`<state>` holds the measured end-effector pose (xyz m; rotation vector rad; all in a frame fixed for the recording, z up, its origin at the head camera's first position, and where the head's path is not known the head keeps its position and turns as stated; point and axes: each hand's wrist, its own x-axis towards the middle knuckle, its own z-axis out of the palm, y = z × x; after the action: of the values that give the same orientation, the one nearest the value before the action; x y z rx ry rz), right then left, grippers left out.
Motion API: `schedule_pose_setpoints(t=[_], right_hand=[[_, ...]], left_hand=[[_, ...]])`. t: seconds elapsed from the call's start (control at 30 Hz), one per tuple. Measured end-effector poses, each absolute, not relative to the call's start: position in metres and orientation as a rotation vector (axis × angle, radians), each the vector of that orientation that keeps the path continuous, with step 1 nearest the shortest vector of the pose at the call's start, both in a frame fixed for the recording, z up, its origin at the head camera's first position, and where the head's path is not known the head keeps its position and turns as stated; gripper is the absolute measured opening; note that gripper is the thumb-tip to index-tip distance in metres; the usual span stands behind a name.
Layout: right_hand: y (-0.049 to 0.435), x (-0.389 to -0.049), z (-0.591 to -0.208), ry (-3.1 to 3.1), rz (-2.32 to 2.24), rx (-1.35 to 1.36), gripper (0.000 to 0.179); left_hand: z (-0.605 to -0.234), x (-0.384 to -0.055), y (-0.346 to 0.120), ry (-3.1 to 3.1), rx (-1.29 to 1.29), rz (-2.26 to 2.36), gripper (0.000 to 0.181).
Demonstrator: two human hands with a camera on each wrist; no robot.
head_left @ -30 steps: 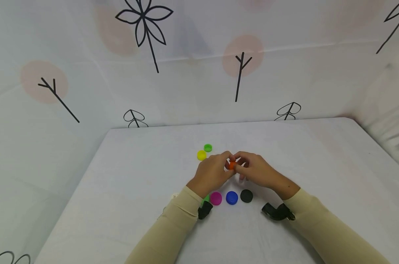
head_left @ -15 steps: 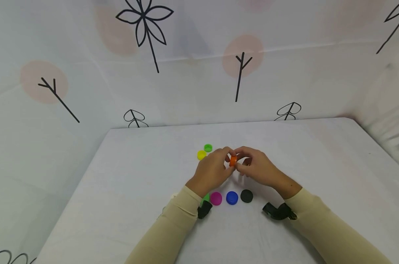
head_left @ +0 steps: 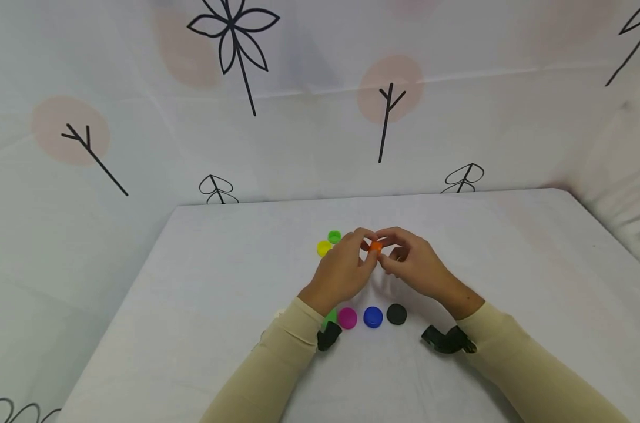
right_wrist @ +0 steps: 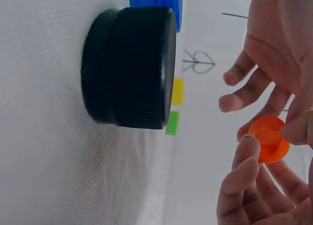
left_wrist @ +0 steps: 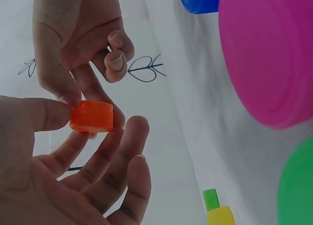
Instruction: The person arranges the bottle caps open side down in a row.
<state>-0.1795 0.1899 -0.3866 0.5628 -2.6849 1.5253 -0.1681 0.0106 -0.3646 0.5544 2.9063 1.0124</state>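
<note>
An orange bottle cap (head_left: 375, 247) is held up off the white tabletop between the two hands. My left hand (head_left: 342, 267) pinches it from the left with thumb and forefinger. From the other side my right hand (head_left: 419, 265) pinches it too. In the left wrist view the cap (left_wrist: 92, 116) stands with its ribbed side showing, thumbs of both hands against it. The right wrist view shows its round face (right_wrist: 268, 137) tilted toward the camera, fingertips around its rim. The remaining fingers of both hands are loosely bent.
Nearer the person lie a magenta cap (head_left: 347, 318), a blue cap (head_left: 373, 317) and a black cap (head_left: 396, 314). A green cap (head_left: 329, 318) is partly covered by the left arm. Beyond the left hand lie a yellow cap (head_left: 324, 248) and a light green cap (head_left: 334, 237).
Both hands have risen slightly in the head view, away from the person, with the orange cap. The cap has been turned between the fingers. The other caps have stayed put.
</note>
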Motion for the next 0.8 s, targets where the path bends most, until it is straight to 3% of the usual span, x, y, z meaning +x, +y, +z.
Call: schedule_pose_setpoints(t=[0.8], right_hand=[[0.1893,-0.1780,-0.3860,-2.640,1.452,0.602,0.044]], left_hand=[[-0.3590,-0.1674,0.0059,2.884,0.531,1.041,0.037]])
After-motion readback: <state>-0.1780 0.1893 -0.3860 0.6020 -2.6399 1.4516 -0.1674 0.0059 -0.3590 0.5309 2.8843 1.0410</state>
